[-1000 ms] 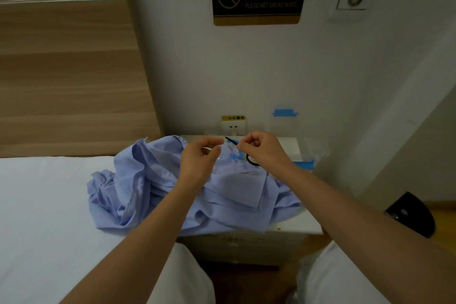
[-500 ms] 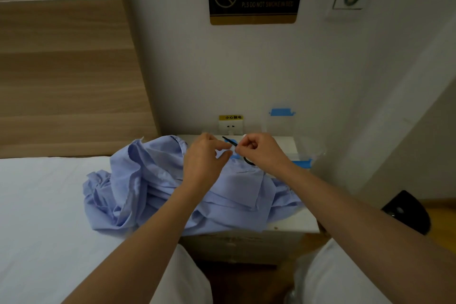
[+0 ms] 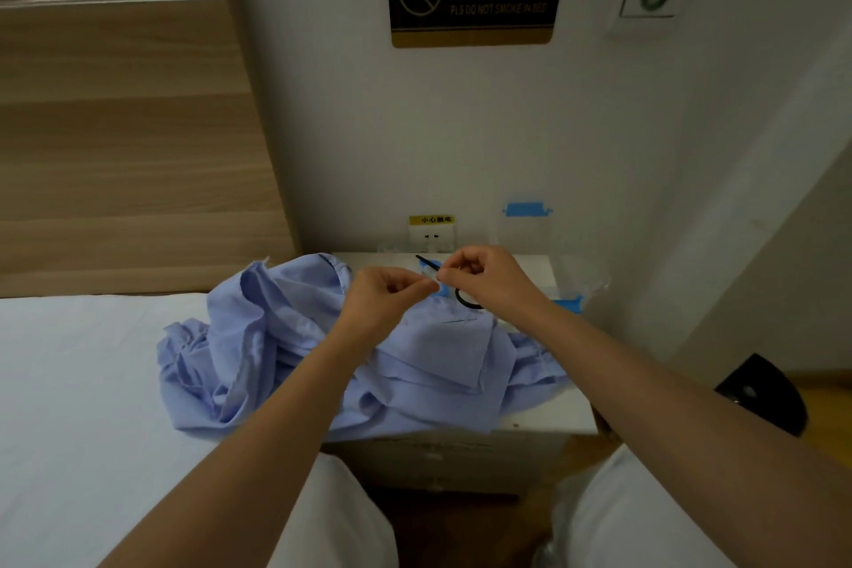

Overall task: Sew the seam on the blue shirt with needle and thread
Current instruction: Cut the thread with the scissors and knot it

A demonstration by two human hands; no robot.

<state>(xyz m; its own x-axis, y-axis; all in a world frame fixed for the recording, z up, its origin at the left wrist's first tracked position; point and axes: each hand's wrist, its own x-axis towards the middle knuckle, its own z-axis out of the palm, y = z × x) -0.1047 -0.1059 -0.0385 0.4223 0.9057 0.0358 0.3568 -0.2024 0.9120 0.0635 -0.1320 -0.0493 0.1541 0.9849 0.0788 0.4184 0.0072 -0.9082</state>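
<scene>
Fingertips [image 3: 431, 286] of our left hand [image 3: 382, 300] are pressed together in a pinch. The right hand [image 3: 484, 277] does the same, w/ the other fingers curled in. The two pinches nearly touch, above the shirt [image 3: 276, 337]. What they hold is too fine to see. We judge it's the needle & thread, prob. being threaded or knotted, but can't tell which hand has which.

The shirt lies crumpled, half on the bed [image 3: 83, 383] and half on the nightstand [image 3: 544, 410], w/ one flat panel under our hands. No stitch looks started yet.

Risks from here:
- Light is dim and the thread is v. fine, so we could miss the eye or fray the end.
- A loose pinch could drop the needle into the folds, where it'd be hard to find and could prick us.
- The shirt hangs over the nightstand's front edge, so a tug on the thread could drag it off.
- The fabric is bunched, so a stitch could catch a second layer.
- A black tool [image 3: 426, 264], maybe scissors, lies just behind our hands and could snag a loop.
</scene>
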